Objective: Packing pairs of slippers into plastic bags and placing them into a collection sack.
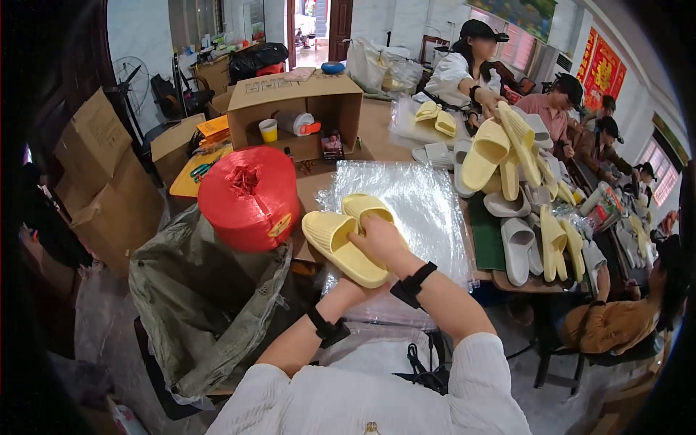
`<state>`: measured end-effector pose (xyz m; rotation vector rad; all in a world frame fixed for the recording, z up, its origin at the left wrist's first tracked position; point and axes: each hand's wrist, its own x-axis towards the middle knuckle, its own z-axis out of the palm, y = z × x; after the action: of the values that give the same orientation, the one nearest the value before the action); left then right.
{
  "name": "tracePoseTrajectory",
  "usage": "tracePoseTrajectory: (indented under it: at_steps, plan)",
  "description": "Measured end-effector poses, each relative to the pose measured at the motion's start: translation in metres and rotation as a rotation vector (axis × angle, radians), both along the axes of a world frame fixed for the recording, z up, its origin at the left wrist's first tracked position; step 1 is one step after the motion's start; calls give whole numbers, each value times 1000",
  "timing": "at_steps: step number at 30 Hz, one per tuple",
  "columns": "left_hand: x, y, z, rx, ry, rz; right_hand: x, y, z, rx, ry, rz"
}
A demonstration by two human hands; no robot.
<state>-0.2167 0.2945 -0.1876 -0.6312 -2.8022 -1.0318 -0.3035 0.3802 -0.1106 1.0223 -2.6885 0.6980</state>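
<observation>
A pair of yellow slide slippers (330, 235) is held up in front of me, side by side. My right hand (384, 241) grips them from the right, its fingers reaching in at the foot openings. My left hand (354, 291) supports the nearer slipper from underneath at the heel; its fingers are mostly hidden by the sole. Below and beyond the slippers lies a stack of clear plastic bags (428, 210) on the table.
Left are a large red twine roll (248, 196), a grey-green woven sack (206, 312) and an open cardboard box (293, 94) holding cups. Yellow and grey slippers (518, 250) pile up at right. Across the table, a person in white (453, 76) handles yellow slippers; other people sit further right.
</observation>
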Motion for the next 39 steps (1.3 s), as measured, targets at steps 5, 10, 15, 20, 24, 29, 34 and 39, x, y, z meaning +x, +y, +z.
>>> tracePoseTrajectory:
  at_steps: [5, 10, 15, 20, 24, 29, 34, 39]
  plan:
    - [-2, -1, -6, 38, 170, 16, 11, 1, 14, -226, -148, -76]
    - [7, -2, 24, 201, 242, 47, 20, 47, 31, -381, -65, -184]
    - [8, -5, 23, -91, 293, 62, 17, 79, -3, -172, -44, -319]
    - [7, -5, 18, -290, 238, 42, 5, 88, -14, -185, -26, -362]
    - [5, -1, 26, -349, 217, 87, 2, 116, -4, -391, 39, -388]
    - [-15, 5, 41, -396, 119, 83, 22, 155, 22, -529, 50, -512]
    - [-38, 8, 30, -122, 197, 180, 61, 176, 27, -665, -60, -498]
    - [4, -6, 62, -152, 206, 43, 90, 213, 12, -779, -77, -497]
